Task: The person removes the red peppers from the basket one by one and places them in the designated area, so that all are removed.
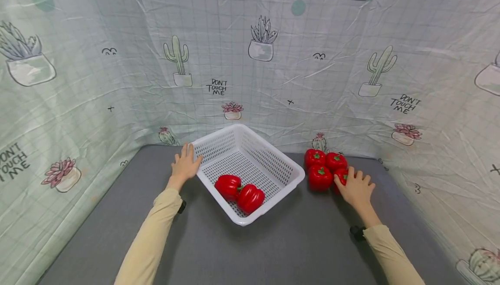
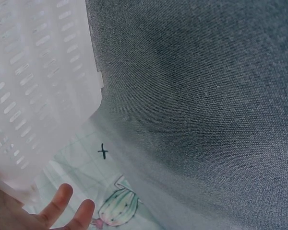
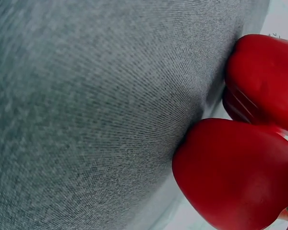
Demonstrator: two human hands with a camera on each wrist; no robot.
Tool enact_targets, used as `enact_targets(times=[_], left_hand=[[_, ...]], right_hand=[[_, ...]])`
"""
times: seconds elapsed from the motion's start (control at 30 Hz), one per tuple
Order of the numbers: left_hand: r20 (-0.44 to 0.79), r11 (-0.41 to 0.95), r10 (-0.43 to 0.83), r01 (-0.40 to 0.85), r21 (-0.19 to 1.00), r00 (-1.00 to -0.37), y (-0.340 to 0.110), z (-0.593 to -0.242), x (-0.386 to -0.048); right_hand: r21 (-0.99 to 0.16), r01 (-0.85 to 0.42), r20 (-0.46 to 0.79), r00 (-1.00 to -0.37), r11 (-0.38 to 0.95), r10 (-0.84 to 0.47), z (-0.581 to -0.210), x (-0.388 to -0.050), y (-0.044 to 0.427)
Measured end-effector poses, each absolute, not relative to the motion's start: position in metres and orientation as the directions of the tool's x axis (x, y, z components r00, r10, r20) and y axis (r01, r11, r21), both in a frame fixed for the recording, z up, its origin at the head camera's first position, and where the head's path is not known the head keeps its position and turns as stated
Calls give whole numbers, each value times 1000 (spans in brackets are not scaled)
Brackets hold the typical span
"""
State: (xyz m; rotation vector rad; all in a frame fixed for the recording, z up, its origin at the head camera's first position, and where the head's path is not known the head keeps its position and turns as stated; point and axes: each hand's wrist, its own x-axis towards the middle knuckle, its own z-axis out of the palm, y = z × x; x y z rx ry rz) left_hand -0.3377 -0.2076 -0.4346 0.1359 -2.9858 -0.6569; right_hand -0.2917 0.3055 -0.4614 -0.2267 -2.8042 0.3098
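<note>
Red pepper (image 1: 341,173) pickup likely: right hand (image 1: 357,190) on it, grip unclear; left hand (image 1: 184,166) uncurled at basket (image 1: 267,159); next needs secure hold.

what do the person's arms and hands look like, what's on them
The left hand and right hand are ungloved. The left sleeve and right sleeve are both plain pale yellow-beige, long and slightly wrinkled. A small black device sits at each wrist: left device, right device. No cables can be made out.
</note>
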Motion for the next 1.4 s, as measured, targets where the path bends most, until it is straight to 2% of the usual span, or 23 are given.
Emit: enact_targets(times=[0.57,0.9,1.4], left_hand=[[52,907,-96,-66,415,-994,-209,-431,-339],[60,904,-94,-60,424,-994,-209,-435,-339],[47,897,-91,-62,437,-995,-210,-436,-340]], right_hand=[[-275,77,145,-982,958,120,-454,-286,318],[-317,50,126,-988,947,94,-457,-287,321],[-321,30,128,-989,947,75,-461,-286,319]])
